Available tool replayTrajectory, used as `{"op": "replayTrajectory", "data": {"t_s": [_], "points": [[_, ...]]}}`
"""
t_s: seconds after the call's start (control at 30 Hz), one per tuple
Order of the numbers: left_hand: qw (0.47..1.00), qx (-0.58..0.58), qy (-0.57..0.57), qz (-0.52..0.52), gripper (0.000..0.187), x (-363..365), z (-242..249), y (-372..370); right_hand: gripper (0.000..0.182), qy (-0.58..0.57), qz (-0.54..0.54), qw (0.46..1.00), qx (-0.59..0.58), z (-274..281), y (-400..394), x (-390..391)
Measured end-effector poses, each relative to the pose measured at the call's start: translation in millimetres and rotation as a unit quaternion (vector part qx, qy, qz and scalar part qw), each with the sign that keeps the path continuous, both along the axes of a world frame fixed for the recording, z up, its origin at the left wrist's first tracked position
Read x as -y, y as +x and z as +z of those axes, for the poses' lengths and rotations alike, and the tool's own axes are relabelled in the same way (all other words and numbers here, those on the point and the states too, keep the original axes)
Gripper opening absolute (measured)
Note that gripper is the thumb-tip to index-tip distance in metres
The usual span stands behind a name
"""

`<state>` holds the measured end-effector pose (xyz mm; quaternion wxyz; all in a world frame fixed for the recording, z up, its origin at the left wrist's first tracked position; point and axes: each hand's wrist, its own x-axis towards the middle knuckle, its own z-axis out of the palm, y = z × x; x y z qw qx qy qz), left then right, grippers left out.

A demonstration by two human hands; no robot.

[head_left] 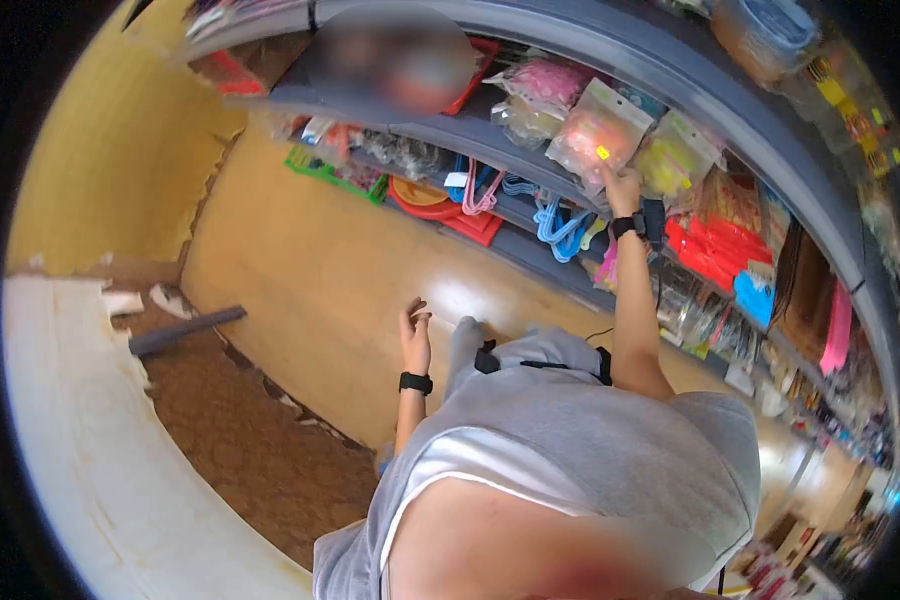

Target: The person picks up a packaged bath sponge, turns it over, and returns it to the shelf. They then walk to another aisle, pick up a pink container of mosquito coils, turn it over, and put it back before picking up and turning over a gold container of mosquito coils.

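My right hand (622, 190) reaches up to the shelf and has its fingers at the lower edge of a clear plastic bag (598, 128) with pink-orange contents and a yellow price sticker. The fingers look closed on that edge, though the bag hides part of the grip. Beside it hangs a similar bag with yellow-green contents (676, 158). My left hand (416, 335) hangs over the floor with fingers loosely apart, holding nothing. Both wrists wear black straps.
Grey shelving (530, 150) curves across the top and right. Lower shelves hold blue hangers (560, 225), a pink hanger (481, 190), red basins (425, 198) and red packets (715, 248). At left are a white panel (80, 420) and a dark bar (188, 331) over brown flooring.
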<state>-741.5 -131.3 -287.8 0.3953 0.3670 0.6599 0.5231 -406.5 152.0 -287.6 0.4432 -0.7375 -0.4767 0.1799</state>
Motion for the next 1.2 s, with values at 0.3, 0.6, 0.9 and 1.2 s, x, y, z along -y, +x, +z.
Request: {"op": "replayTrajectory", "data": {"t_s": [0.3,0.6,0.9,1.2], "points": [[0.977,-0.024,0.013,-0.213,0.030,-66,17,-83,0.012,0.163,-0.028,0.983,-0.085,78,-43,80],[0.879,0.147,0.000,-0.454,0.045,-112,113,7,0.009,0.166,-0.003,0.934,-0.316,135,-104,233],[0.854,0.227,0.044,-0.466,0.067,-93,165,62,0.003,0.154,0.110,0.890,-0.416,155,-114,295],[0.872,0.219,0.114,-0.423,0.070,-79,170,72,0.050,0.200,0.149,0.878,-0.410,169,-95,287]]}}
